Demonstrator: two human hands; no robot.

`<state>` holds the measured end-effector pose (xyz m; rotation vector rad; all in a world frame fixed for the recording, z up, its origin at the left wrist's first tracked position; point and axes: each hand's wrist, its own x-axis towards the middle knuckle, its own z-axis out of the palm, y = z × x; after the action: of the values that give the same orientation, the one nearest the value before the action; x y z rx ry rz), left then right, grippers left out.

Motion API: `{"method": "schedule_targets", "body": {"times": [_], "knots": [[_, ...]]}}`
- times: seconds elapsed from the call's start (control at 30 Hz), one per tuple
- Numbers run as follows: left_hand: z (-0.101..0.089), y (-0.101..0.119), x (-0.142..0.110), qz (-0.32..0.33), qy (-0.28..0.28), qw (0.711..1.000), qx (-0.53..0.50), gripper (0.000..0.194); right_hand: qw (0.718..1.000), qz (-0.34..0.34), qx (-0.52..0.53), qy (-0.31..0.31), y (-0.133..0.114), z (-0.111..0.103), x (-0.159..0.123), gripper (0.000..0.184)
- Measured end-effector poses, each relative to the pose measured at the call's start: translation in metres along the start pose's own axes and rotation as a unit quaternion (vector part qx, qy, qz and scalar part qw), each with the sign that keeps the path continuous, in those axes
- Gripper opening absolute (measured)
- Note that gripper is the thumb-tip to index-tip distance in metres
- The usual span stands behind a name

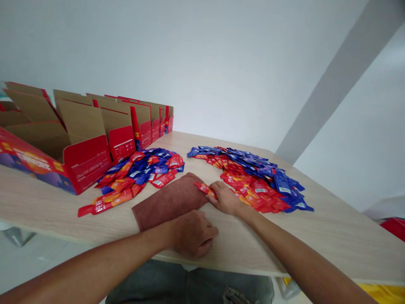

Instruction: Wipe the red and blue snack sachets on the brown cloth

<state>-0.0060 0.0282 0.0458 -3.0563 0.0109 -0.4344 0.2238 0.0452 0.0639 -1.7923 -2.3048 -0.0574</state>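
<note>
Packet: a red sachet (202, 188) pinched in the fingers of the right hand (225, 198), lying over the far end of the brown cloth (169, 202).
Left hand (193, 233): fingers curled into a loose fist, resting on the table (332, 228) at the cloth's near edge.
Right pile (256, 177): red and blue sachets just beside the right hand.
Left pile (139, 173): more sachets, near the open red cartons (88, 135).

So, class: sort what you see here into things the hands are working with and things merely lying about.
In use:
right hand pinching a red sachet
right sachet pile
left hand, closed, beside the brown cloth

Lying about:
left sachet pile
open red boxes
wooden table
</note>
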Motion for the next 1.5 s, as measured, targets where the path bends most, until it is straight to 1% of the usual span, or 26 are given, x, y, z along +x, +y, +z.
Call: {"method": "schedule_targets", "body": {"times": [0.17,0.37,0.53,0.83,1.0,1.07,1.1,1.2,1.23,1.27,1.3,1.33,1.43,1.47,1.5], "knots": [[-0.002,-0.002,0.0,0.006,-0.007,1.0,-0.009,0.009,1.0,-0.004,-0.019,-0.014,-0.004,-0.002,0.001,0.019],[-0.001,-0.01,0.005,-0.007,-0.003,1.0,-0.004,0.011,0.999,0.0,-0.029,-0.015,-0.006,-0.002,0.004,0.022],[-0.003,-0.007,0.01,-0.003,-0.03,1.0,0.002,0.012,1.0,0.001,-0.027,-0.005,-0.007,0.002,0.005,0.02],[-0.018,0.005,0.011,-0.012,-0.093,0.995,0.021,0.015,0.999,0.019,-0.01,0.031,-0.009,0.009,-0.004,0.022],[-0.018,0.009,0.011,-0.013,-0.111,0.993,0.026,0.015,0.998,0.025,0.012,0.061,-0.007,0.016,-0.01,0.019],[-0.017,0.009,0.011,-0.008,-0.1,0.995,0.021,0.013,0.997,0.021,0.023,0.071,-0.005,0.017,-0.013,0.018],[-0.018,0.007,0.01,0.001,-0.084,0.996,0.016,0.012,0.997,0.018,0.03,0.075,-0.005,0.018,-0.014,0.018],[-0.025,-0.004,0.004,0.027,-0.007,1.0,0.011,0.011,0.995,0.014,0.051,0.088,0.0,0.02,-0.019,0.023],[-0.03,-0.009,-0.001,0.022,0.01,1.0,0.004,0.011,0.994,0.016,0.059,0.092,0.002,0.02,-0.021,0.025],[-0.035,-0.016,-0.008,0.005,0.013,1.0,-0.008,0.01,0.993,0.021,0.067,0.098,0.005,0.02,-0.022,0.027],[-0.041,-0.022,-0.016,-0.023,0.003,0.999,-0.03,0.011,0.991,0.029,0.074,0.104,0.008,0.019,-0.024,0.027],[-0.046,-0.029,-0.026,-0.065,-0.019,0.995,-0.072,0.017,0.99,0.038,0.08,0.11,0.011,0.017,-0.025,0.028],[-0.058,-0.042,-0.052,-0.155,-0.092,0.971,-0.157,0.063,0.978,0.083,0.12,0.148,0.019,0.001,-0.027,0.031],[-0.058,-0.044,-0.057,-0.171,-0.115,0.962,-0.178,0.072,0.97,0.103,0.146,0.165,0.02,-0.008,-0.026,0.031],[-0.056,-0.043,-0.059,-0.176,-0.135,0.956,-0.191,0.076,0.959,0.121,0.181,0.18,0.02,-0.017,-0.024,0.031]]}}
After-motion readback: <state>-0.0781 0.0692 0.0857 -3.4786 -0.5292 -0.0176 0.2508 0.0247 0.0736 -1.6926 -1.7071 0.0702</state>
